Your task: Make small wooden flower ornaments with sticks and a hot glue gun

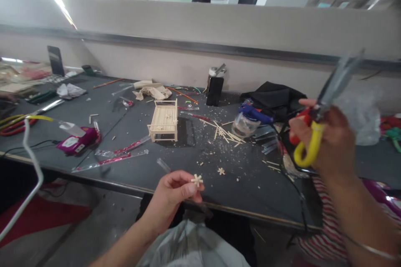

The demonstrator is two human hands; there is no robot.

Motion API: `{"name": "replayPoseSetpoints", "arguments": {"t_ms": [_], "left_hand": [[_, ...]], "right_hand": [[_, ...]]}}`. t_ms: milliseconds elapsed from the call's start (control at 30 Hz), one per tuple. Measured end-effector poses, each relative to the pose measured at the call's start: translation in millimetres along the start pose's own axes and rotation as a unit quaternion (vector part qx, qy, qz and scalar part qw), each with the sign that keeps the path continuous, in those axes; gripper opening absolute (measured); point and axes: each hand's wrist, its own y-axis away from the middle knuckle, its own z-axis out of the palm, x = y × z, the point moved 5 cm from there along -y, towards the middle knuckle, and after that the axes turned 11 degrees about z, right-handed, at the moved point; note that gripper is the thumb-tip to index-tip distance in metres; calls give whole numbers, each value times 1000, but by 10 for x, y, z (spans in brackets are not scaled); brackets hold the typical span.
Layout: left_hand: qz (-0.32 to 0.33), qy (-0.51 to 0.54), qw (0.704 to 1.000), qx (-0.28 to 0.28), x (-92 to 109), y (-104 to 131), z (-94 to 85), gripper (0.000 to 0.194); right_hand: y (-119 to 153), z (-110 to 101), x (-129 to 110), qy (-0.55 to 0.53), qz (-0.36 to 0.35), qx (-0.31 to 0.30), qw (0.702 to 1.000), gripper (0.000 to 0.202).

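Pinched between the thumb and fingers of my left hand is a small star made of short pale wooden sticks, held above the table's front edge. A second stick star lies on the table just to its right. My right hand is raised at the right, gripping scissors with red and yellow handles; their blades point up and are blurred. Further back stands a miniature bed-like frame of thin wooden sticks, with small bits lying on its slats.
Loose sticks and crumbs scatter mid-table. Behind them are a blue glue gun on a clear tub and a phone. Glue-stick wrappers and a purple power strip lie left. A white cable hangs at far left.
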Motion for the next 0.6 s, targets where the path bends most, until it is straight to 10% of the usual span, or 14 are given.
{"name": "replayPoseSetpoints", "arguments": {"t_ms": [300,600], "left_hand": [[28,-10,999,12,122,-12,117,15],[34,-34,998,51,141,39,98,22]], "right_hand": [[1549,172,-473,40,-160,-240,957,48],[1775,284,-445,118,-198,-238,943,47]]}}
